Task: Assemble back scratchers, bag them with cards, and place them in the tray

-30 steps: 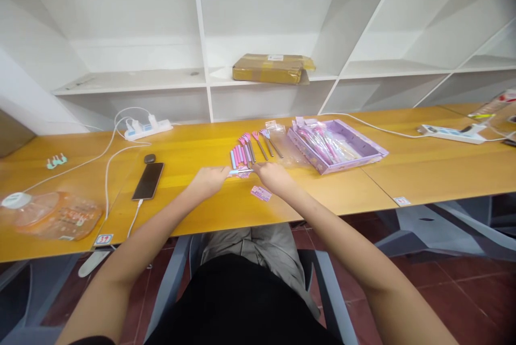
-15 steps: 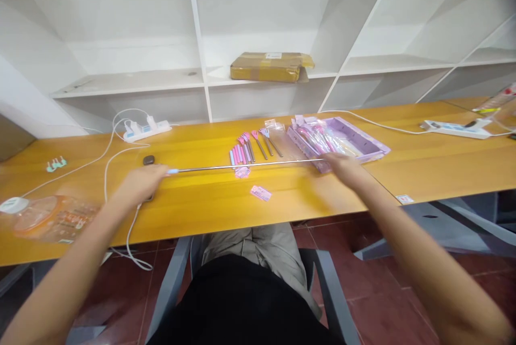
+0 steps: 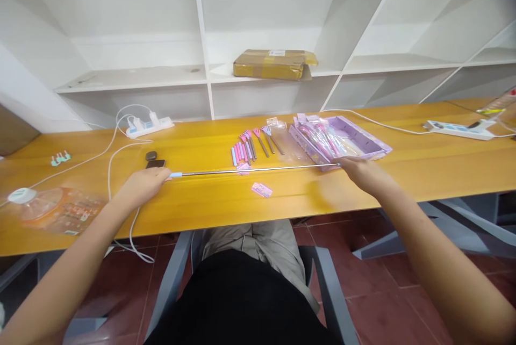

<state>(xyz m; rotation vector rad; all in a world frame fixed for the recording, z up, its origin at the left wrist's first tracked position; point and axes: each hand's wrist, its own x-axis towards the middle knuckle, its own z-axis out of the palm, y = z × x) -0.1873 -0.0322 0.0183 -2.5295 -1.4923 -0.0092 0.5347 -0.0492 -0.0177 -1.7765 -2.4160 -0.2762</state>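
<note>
A telescopic back scratcher point(image 3: 258, 170) is drawn out into a long thin metal rod, held level above the table. My left hand point(image 3: 149, 186) is closed round its light-blue handle. At the other end my right hand point(image 3: 358, 170) grips the tip, which the fingers hide. Behind the rod lie several short back scratchers with pink and lilac claw heads point(image 3: 258, 134) and coloured handles point(image 3: 241, 152). Two small pink printed cards are on the table; one card point(image 3: 262, 189) lies in front of the rod, the other beneath its line.
A lilac basket point(image 3: 379, 150) with bagged back scratchers point(image 3: 318, 138) stands behind my right hand. Power strips point(image 3: 149, 127) with white cables lie at both sides. A plastic bottle point(image 3: 60, 210) lies by my left forearm. A cardboard box point(image 3: 274, 64) rests on the shelf.
My right hand has moved a little to the right, and the rod between my hands looks slightly longer. My left hand stays on the handle. The view has shifted slightly.
</note>
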